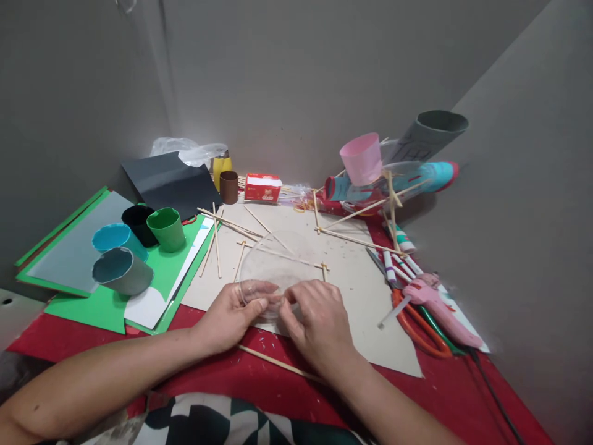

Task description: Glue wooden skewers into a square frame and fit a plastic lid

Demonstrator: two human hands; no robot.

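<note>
A round, see-through plastic disc (278, 259) is held low over the grey board, its near rim between my hands. My left hand (236, 312) is closed on its left near edge, thumb on top. At the same near rim, the thumb and fingers of my right hand (317, 315) are pinched together; whether they also grip something small is hidden. Through and around the disc show thin wooden sticks (217, 241) lying on the board, some joined at corners. One loose stick (278, 363) lies on the red cloth below my hands.
Paper cups (167, 230) stand on green sheets at left. A red box (262, 188) and brown cup (228, 187) are at the back. On the right are a stick frame (361, 240) by a pink cup (362, 159), orange-handled scissors (426, 330) and a pink glue gun (440, 309).
</note>
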